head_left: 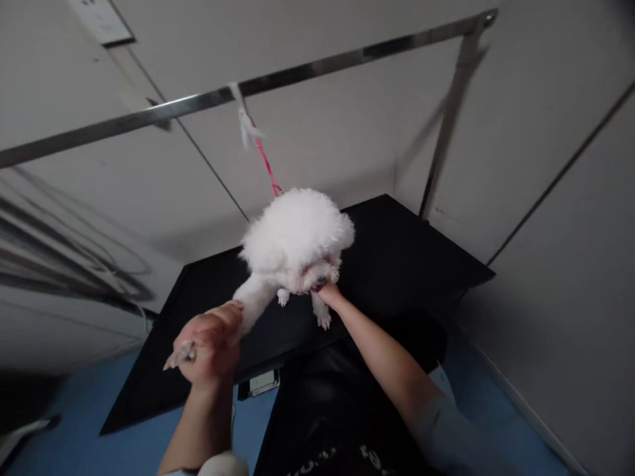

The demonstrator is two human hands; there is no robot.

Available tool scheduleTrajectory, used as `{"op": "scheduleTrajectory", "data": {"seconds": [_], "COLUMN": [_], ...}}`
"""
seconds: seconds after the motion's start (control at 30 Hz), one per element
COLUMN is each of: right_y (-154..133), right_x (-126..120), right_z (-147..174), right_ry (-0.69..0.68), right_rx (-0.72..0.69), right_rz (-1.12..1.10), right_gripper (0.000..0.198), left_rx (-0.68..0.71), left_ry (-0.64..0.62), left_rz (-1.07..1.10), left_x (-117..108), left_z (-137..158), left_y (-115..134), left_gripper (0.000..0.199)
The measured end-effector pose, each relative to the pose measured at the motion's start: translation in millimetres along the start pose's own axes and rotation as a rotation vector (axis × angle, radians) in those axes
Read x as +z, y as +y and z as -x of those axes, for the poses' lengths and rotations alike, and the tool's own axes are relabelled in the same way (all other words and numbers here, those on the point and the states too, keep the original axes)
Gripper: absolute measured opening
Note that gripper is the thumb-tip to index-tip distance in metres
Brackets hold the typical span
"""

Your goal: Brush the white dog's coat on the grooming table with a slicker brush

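Note:
A white curly-coated dog (300,228) stands on a black grooming table (397,264), facing me with its head lowered. My left hand (211,340) is wrapped round one of its front legs (255,297), lifted and stretched out to the left. The paw (181,355) pokes out past my fist. Under the muzzle, my right hand (330,295) holds the dog's chin; its fingers are mostly hidden beneath the head. Another front paw (323,318) rests near the table's front edge.
A metal bar (307,69) spans above the table on an upright post (451,125). From it a pink lead (266,162), tied with white material, runs down to the dog. Pale walls stand behind and to the right. Cables (94,258) hang at left.

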State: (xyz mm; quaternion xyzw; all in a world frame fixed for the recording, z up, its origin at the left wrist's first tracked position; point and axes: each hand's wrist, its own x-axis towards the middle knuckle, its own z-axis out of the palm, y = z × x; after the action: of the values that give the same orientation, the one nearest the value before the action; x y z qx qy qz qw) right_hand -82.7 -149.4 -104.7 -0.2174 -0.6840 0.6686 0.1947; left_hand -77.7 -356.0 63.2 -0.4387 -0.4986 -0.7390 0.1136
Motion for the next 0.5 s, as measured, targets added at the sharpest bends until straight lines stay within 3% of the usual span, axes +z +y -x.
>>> {"op": "scheduleTrajectory", "data": {"seconds": [0.07, 0.1, 0.13, 0.17, 0.23, 0.3, 0.4, 0.5], "right_y": [1.0, 2.6, 4.6, 6.8, 11.9, 16.7, 20.2, 17.2], "right_x": [7.8, 10.7, 12.8, 13.9, 13.2, 9.8, 4.2, -0.9], "right_z": [6.3, 11.5, 17.0, 22.3, 31.1, 37.1, 42.2, 44.6], "right_ry": [-0.081, -0.11, -0.124, -0.125, -0.105, -0.091, -0.114, -0.171], "right_rx": [0.051, 0.09, 0.131, 0.168, 0.22, 0.247, 0.228, 0.154], "right_rz": [-0.067, -0.098, -0.112, -0.104, -0.045, 0.022, 0.166, 0.399], "right_gripper": [0.044, 0.044, 0.043, 0.042, 0.038, 0.033, 0.025, 0.023], "left_rx": [-0.001, -0.07, -0.25, -0.539, -0.837, -1.196, -1.447, -1.511], "left_ry": [0.351, 0.562, 0.679, 0.645, 0.501, 0.168, -0.078, -0.197], "left_rz": [-0.111, -0.199, -0.266, -0.261, -0.174, 0.125, 0.446, 0.575], "left_x": [-19.5, -23.4, -22.7, -17.5, 2.4, 26.0, 49.9, 56.9], "left_z": [27.5, 46.7, 68.7, 92.2, 136.7, 167.4, 178.8, 169.4], "left_y": [-24.4, -37.9, -51.4, -64.2, -86.1, -103.1, -124.2, -140.3], "left_gripper": [0.042, 0.035, 0.031, 0.031, 0.037, 0.047, 0.049, 0.045]}}
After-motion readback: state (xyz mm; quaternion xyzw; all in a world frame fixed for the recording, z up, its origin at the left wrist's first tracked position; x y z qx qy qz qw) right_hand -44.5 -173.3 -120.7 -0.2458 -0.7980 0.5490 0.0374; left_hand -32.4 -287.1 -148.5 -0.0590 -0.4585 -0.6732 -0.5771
